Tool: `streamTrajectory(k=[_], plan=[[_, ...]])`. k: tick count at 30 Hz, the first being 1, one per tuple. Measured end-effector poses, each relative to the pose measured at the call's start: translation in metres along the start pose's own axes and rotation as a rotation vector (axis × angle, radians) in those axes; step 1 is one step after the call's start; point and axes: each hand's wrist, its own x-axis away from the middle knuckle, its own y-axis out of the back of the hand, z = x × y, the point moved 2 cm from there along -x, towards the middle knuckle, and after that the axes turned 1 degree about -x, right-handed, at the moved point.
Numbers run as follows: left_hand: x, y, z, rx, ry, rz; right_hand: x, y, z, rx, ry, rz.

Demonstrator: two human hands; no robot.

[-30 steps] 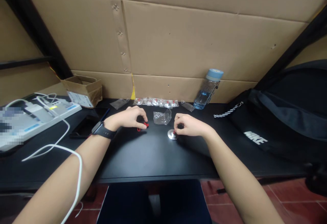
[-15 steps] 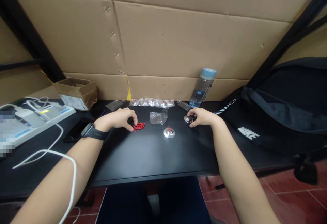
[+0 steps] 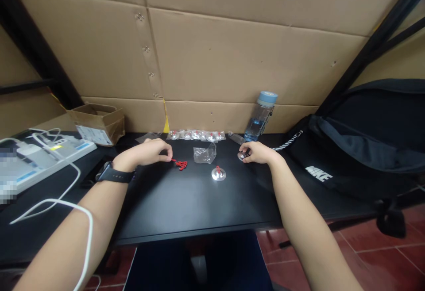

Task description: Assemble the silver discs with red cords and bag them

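Observation:
My left hand (image 3: 151, 152) rests on the black table (image 3: 186, 202), its fingertips pinched on the end of a red cord (image 3: 181, 164) that lies bunched just to their right. My right hand (image 3: 258, 153) is curled around a small silver metal disc (image 3: 241, 155) near the table's back. Between my hands lies a second silver disc with a red loop (image 3: 218, 174), free on the table. Behind it sits a crumpled clear plastic bag (image 3: 204, 154).
A row of small bagged discs (image 3: 195, 135) lines the cardboard wall (image 3: 232, 56). A water bottle (image 3: 259, 116) stands at the back right, a black backpack (image 3: 358, 149) at the right. At the left are a cardboard box (image 3: 96, 122), a power strip (image 3: 40, 158) and white cables (image 3: 66, 193).
My right hand let go of the disc with the red loop, moved right and back, and closed on another silver disc. My left hand shifted slightly left, drawing out the red cord.

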Motion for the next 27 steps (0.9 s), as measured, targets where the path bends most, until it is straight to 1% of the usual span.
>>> streamTrajectory(k=[4, 6, 8, 10, 12, 15, 17, 20, 23, 27], plan=[[0.0, 0.011, -0.017, -0.046, 0.05, -0.233, 0.001, 0.001, -0.001, 0.023, -0.014, -0.018], [-0.001, 0.012, -0.029, -0.038, 0.031, -0.344, 0.003, 0.003, 0.0, 0.002, -0.012, -0.037], [-0.003, 0.011, -0.041, -0.013, -0.002, -0.441, 0.006, 0.006, 0.004, -0.057, 0.004, -0.064], [-0.005, 0.007, -0.051, -0.002, -0.03, -0.512, 0.009, 0.01, 0.012, -0.169, 0.045, -0.09], [-0.007, 0.003, -0.058, -0.012, -0.06, -0.545, 0.012, 0.013, 0.025, -0.303, 0.115, -0.112], [-0.009, -0.003, -0.064, -0.029, -0.107, -0.549, 0.015, 0.014, 0.048, -0.437, 0.249, -0.171], [-0.009, -0.006, -0.068, -0.036, -0.136, -0.545, 0.016, 0.01, 0.063, -0.511, 0.328, -0.208], [-0.011, -0.01, -0.079, -0.041, -0.15, -0.576, 0.015, -0.002, 0.086, -0.694, 0.402, -0.236], [-0.011, -0.013, -0.095, -0.034, -0.131, -0.646, 0.013, -0.017, 0.107, -0.877, 0.442, -0.233], [-0.011, -0.018, -0.112, -0.027, -0.123, -0.734, 0.012, -0.031, 0.124, -1.003, 0.473, -0.263]])
